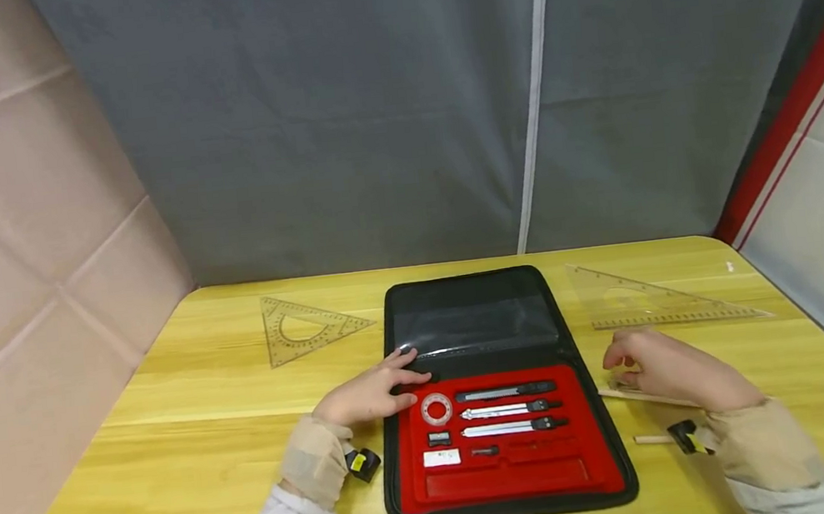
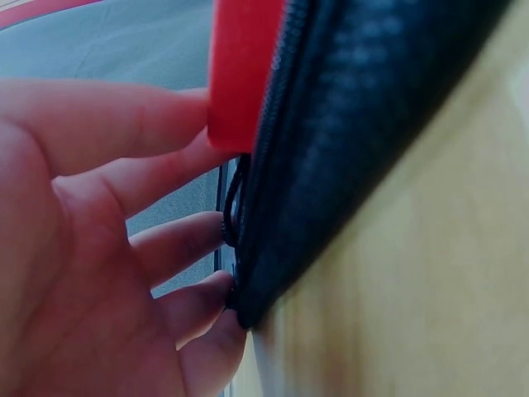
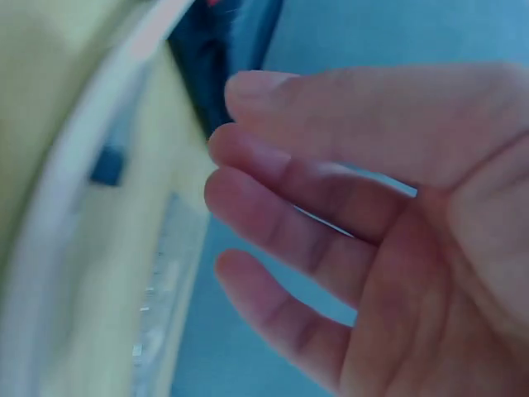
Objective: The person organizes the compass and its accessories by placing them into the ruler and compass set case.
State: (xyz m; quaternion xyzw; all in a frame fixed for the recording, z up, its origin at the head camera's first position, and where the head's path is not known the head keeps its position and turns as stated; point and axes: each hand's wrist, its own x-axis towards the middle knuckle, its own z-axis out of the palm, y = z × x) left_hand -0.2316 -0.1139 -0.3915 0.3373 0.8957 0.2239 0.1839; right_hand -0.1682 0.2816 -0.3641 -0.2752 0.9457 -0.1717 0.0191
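A black zip case [image 1: 393,493] lies unfolded on the table, its red insert [image 1: 506,477] facing up. My left hand [image 1: 373,391] rests on the case's left side, fingers mostly straight; in the left wrist view its thumb touches the insert's edge. To the right of the case, my right hand [image 1: 665,368] hovers low over the table with loosely bent fingers and nothing between them. Partly hidden below it is a pale, thin-edged piece [image 1: 653,397]; a curved clear edge [image 3: 62,174] looks blurred in the right wrist view. A short light stick [image 1: 651,439] lies nearer me.
The insert holds two silver compasses [image 1: 496,411], a dark slim tool [image 1: 497,393], a clear ring [image 1: 426,411], a sharpener [image 1: 439,438] and a white eraser [image 1: 441,457]. Clear set squares lie left [image 1: 279,353] and right [image 1: 678,317]. A grey curtain [image 1: 338,131] hangs behind the table.
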